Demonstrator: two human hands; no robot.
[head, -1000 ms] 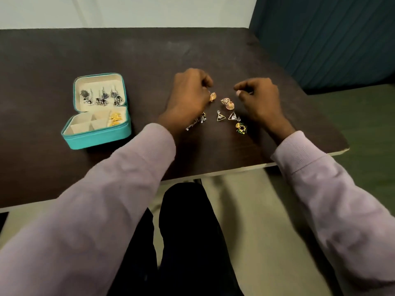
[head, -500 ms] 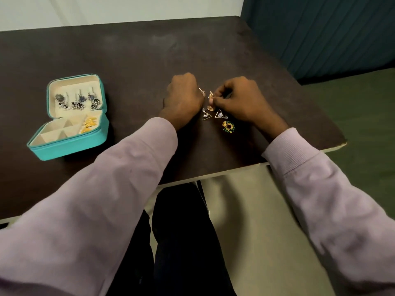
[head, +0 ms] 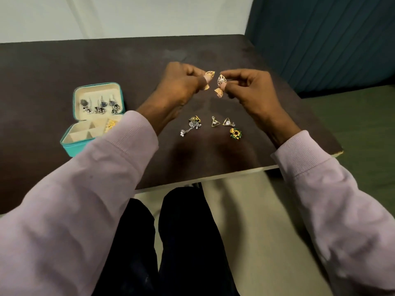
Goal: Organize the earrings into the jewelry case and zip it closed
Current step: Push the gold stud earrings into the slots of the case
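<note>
The case is teal outside and cream inside, and it stands open on the desk. In its raised lid three dark silver earrings hang in a row. One gold earring lies in a compartment of the base, at the side nearest to the loose pile; my left sleeve covers the front corner of the case.

My left hand is to the right of the case and lifted above the desk. Its thumb and forefinger pinch a gold leaf earring, and the other fingers are curled in. My right hand is farther from the case and pinches the matching earring in the same way, with a small gold bell hanging under it. The two pieces are just beside each other, but I cannot tell if they touch.

On the desk, nearer to me than my hands and well apart from the case, lie the loose ones: a silver drop earring, two gold triangles and a green and gold ring-shaped earring.
</note>
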